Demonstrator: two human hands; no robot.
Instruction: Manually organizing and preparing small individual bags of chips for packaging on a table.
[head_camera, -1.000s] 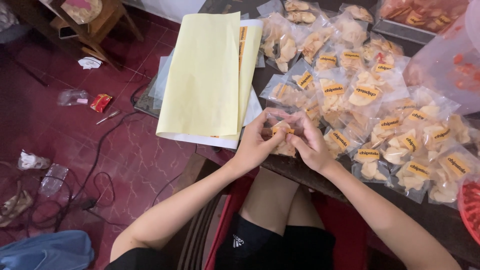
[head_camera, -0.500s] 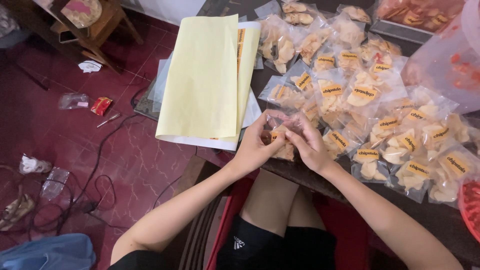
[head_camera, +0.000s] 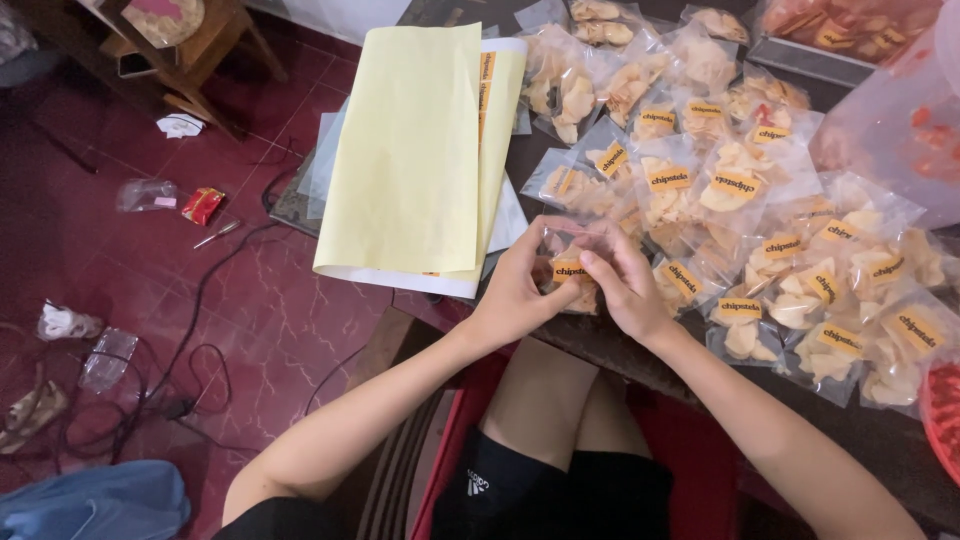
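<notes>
1. Hands meet at the near edge of the dark table (head_camera: 600, 345), both closed on one small clear packet of chips (head_camera: 570, 272).
2. Left hand (head_camera: 520, 292): fingers curled round the packet's left side, thumb pinching its lower edge beside the orange label.
3. Right hand (head_camera: 625, 290): fingertips pinching the packet's right side, touching the left hand's fingers.
4. Packet held just above the table edge, over the person's lap.
5. Pile of like packets (head_camera: 760, 210) spreads across the table to the right, near the right hand.
6. Yellow sheet stack (head_camera: 410, 150) lies left of the hands, overhanging the table edge.
7. Red tiled floor (head_camera: 150, 270) with cables and litter at far left.
</notes>
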